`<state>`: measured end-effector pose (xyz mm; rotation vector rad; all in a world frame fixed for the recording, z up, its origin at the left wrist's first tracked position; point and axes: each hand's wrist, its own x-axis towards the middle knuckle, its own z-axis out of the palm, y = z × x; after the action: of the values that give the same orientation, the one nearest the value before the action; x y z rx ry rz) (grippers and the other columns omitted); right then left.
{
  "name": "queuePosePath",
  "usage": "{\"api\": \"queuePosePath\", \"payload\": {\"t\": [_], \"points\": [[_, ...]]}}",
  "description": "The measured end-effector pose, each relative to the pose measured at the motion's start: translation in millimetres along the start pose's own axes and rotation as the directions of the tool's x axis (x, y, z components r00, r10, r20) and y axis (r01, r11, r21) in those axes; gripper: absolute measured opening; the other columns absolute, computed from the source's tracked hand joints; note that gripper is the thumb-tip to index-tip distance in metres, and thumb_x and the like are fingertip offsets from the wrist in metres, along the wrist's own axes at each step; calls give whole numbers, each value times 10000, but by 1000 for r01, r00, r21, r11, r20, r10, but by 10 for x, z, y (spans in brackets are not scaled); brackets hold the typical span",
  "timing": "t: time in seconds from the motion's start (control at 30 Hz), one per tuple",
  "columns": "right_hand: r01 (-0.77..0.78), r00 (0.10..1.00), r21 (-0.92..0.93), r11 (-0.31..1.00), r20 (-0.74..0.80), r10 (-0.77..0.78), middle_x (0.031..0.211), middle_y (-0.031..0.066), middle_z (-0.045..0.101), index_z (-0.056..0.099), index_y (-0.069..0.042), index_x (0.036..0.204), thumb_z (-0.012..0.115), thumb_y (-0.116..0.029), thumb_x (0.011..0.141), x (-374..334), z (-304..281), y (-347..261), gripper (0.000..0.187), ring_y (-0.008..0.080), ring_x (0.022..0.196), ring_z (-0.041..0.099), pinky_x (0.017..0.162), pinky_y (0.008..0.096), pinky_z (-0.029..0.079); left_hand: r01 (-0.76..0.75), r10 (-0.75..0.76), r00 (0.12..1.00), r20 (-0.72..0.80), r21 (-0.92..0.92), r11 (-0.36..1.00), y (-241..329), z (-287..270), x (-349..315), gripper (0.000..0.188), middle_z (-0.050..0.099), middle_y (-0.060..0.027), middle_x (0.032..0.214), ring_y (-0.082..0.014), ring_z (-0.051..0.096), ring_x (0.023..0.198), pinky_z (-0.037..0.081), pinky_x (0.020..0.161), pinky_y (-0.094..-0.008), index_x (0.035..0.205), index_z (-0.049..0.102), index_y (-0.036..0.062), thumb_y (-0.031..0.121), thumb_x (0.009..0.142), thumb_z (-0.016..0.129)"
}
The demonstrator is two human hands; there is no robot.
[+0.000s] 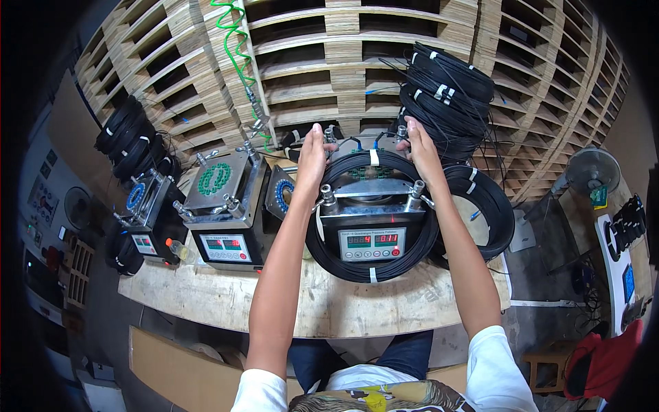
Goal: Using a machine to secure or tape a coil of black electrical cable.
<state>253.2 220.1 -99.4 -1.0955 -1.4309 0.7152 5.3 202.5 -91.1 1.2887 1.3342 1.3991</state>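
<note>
Both my hands are raised at the far side of a polishing machine (374,217) with a steel top and a lit red-digit display. My left hand (314,161) is beside its back left clamp post (329,134), and my right hand (422,154) is beside the back right post (401,132). Fingers are stretched out, thumbs apart; whether they touch the posts I cannot tell. A black cable coil (371,273) with white ties rings the machine. Its blue-ended leads (377,144) reach the top plate, where green fittings show partly behind the coil.
Two more polishing machines, one with a green-ringed plate (214,180), stand left on the wooden table (206,294). A small orange-capped bottle (180,248) sits between them. Cable coils (446,89) pile up at back right, before stacked pallets (295,55). A green coiled hose (233,48) hangs behind.
</note>
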Motion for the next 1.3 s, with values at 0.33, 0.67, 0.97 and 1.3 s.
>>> {"api": "queuePosePath", "payload": {"t": [0.33, 0.67, 0.97, 1.3], "points": [[-238, 965, 37, 971, -104, 240, 1065, 130, 627, 496, -126, 1514, 335, -662, 1054, -54, -69, -60, 724, 178, 863, 626, 731, 318, 534, -72, 71, 997, 33, 33, 997, 78, 30, -56, 774, 700, -171, 1206, -235, 604, 1172, 399, 1063, -367, 1571, 409, 87, 662, 1055, 354], [-9, 998, -82, 997, -61, 4, 1019, 66, 618, 545, -95, 1468, 348, -662, 1054, 41, -57, 151, 729, 125, 840, 573, 675, 271, 509, -8, 8, 1000, 5, 76, 997, 71, 36, -69, 733, 716, -137, 1078, -212, 616, 1066, 454, 936, -345, 1457, 572, 85, 657, 1055, 354], [-124, 986, 0, 992, -108, 123, 1022, 139, 599, 542, -85, 1462, 310, -662, 1058, -43, -14, -49, 742, 188, 883, 608, 672, 315, 564, -96, 97, 995, 0, 123, 988, -29, -56, 15, 720, 733, -118, 1133, -193, 597, 1117, 439, 934, -363, 1460, 570, 123, 671, 1051, 348], [-189, 971, -68, 980, -164, 176, 924, 108, 621, 589, -84, 1409, 313, -655, 1060, -53, -42, -90, 724, 159, 830, 625, 636, 295, 544, -15, 18, 999, -38, 89, 996, 8, -25, -28, 741, 724, -127, 1071, -221, 634, 1023, 460, 944, -346, 1393, 598, 22, 640, 1062, 356]]}}
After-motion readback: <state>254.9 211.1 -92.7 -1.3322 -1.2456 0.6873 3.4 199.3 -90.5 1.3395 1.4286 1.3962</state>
